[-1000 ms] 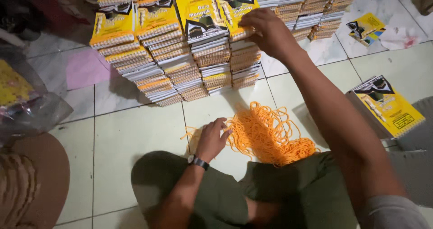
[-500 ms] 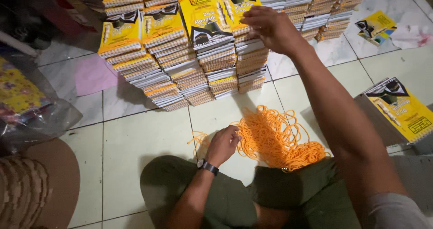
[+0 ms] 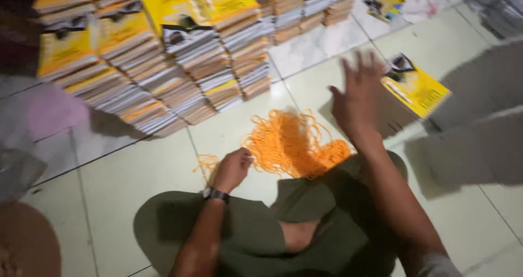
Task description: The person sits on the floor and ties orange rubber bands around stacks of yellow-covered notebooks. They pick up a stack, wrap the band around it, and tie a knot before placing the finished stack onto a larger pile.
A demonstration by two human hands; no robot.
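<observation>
I am sitting on a pale tiled floor (image 3: 125, 184), legs folded in olive trousers, with dim light falling across the tiles. At the far left a pinkish patch (image 3: 52, 110) is lying on the floor, and behind it slanting stacks of thin booklets (image 3: 163, 59) are running across the top – yellow covers, layered paper edges.

My left hand (image 3: 233, 168), a dark watch (image 3: 216, 194) on its wrist, is resting low on the floor with its grip curled in on the edge of a pile of orange rubber bands (image 3: 291, 143); whether it is actually pinching strands I cannot tell. The bands are lying in a loose, tangled heap just in front of my knees.

My right hand (image 3: 354, 100) is hanging blurred above the floor, its grip spread wide and holding nothing – just beside a single yellow booklet (image 3: 417, 86) lying flat.
</observation>
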